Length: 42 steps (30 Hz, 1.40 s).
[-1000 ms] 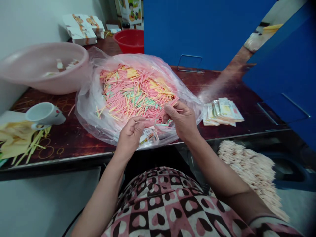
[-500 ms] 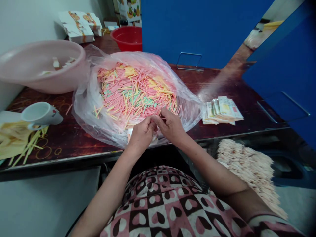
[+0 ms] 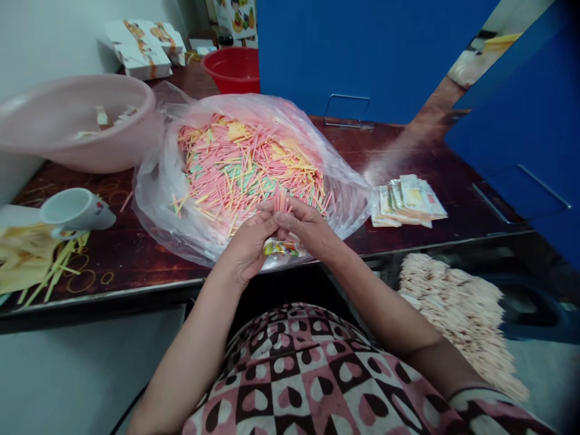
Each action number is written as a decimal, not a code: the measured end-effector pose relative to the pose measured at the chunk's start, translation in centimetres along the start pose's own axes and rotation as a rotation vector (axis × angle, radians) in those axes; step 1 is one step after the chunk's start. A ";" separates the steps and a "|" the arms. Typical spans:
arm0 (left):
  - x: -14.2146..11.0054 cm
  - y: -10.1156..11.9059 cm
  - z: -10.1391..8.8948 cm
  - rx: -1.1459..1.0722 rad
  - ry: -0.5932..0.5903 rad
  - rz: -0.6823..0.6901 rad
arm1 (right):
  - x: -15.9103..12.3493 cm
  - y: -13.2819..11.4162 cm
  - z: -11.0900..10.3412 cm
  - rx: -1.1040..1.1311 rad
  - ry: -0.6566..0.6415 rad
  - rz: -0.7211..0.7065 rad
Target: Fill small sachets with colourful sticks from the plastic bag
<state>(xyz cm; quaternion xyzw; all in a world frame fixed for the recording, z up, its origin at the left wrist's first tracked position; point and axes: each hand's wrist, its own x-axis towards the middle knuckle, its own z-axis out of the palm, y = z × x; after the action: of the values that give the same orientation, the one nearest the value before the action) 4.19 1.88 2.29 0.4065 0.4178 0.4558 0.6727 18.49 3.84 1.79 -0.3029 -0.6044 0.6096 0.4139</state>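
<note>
While both forearms angled inward over the clear plastic bag [image 3: 347,199], the left hand [image 3: 244,248] and right hand [image 3: 308,226] met, fingertips pinching a small bundle of pink sticks [image 3: 281,200] upright, long axis pointing away. Just below, at the bag's near edge, lay a colourful packet [image 3: 281,247], its print unreadable.
</note>
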 end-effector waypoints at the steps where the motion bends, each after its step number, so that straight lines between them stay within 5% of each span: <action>1: 0.0 0.0 0.1 -0.018 0.005 -0.002 | 0.1 0.0 0.0 -0.013 0.017 0.007; 4: 0.2 -0.2 0.5 -0.055 0.053 -0.014 | 0.5 0.3 0.2 -0.064 0.088 0.020; 7: 0.3 -0.2 0.5 -0.098 0.112 -0.049 | 1.3 0.7 -0.5 -0.043 0.291 -0.051; 10: 0.2 0.0 -0.2 -0.116 0.181 -0.034 | 2.0 0.8 -2.9 0.069 0.496 -0.142; 13: 0.2 0.0 -1.5 -0.062 0.278 0.073 | 1.8 1.0 -6.1 0.091 0.515 -0.077; 16: 0.3 -0.6 -2.7 0.030 0.336 0.155 | 0.7 1.5 -8.4 -0.135 0.438 0.041; 20: 0.5 -2.2 -3.6 0.266 0.414 0.243 | -0.8 2.1 -9.3 -0.909 0.311 0.087; 25: 0.3 -3.7 -4.1 0.801 0.445 0.408 | -1.4 1.4 -8.7 -1.536 -0.106 0.251; 29: -0.1 -3.9 -4.3 0.979 0.420 0.386 | -1.0 0.9 -8.4 -1.711 -0.315 0.274; 35: -0.6 -4.3 -4.5 0.916 0.404 0.338 | -0.4 0.7 -9.5 -1.781 -0.479 0.141; 42: -0.2 -3.8 -4.4 0.749 0.447 0.360 | -0.2 0.8 -9.8 -1.774 -0.507 0.119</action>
<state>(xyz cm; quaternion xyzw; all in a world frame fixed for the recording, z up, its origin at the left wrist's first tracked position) 1.11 1.46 -2.61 0.5790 0.6108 0.4594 0.2839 27.01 8.54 0.14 -0.3972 -0.9059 -0.0082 -0.1465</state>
